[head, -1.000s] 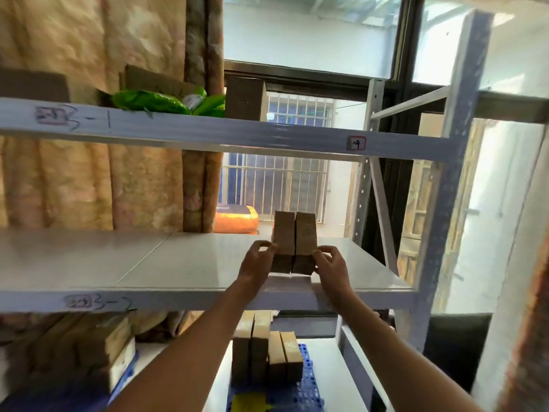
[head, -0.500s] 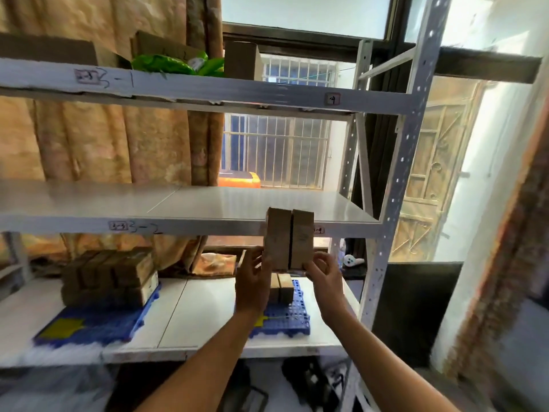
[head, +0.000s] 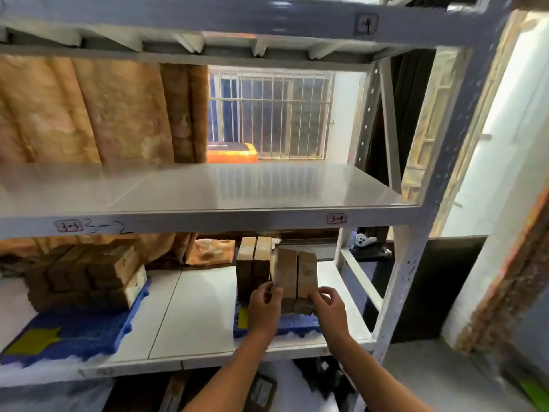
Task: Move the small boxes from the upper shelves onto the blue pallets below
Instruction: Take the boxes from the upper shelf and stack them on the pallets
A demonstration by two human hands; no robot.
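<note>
Left hand (head: 264, 307) and right hand (head: 328, 307) are clamping two upright boxes (head: 295, 275) over the pallet (head: 297, 327), stack (head: 253, 266) at 10 o'clock.

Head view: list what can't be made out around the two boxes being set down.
- Bottoms of the two held boxes: covered by the left hand and right hand, so contact with the blue pallet is unclear.
- Print on the boxes: blurred.
- Stack on the left pallet: motion blur hides the box count.
- Shelf labels: too small to be sure of.
</note>
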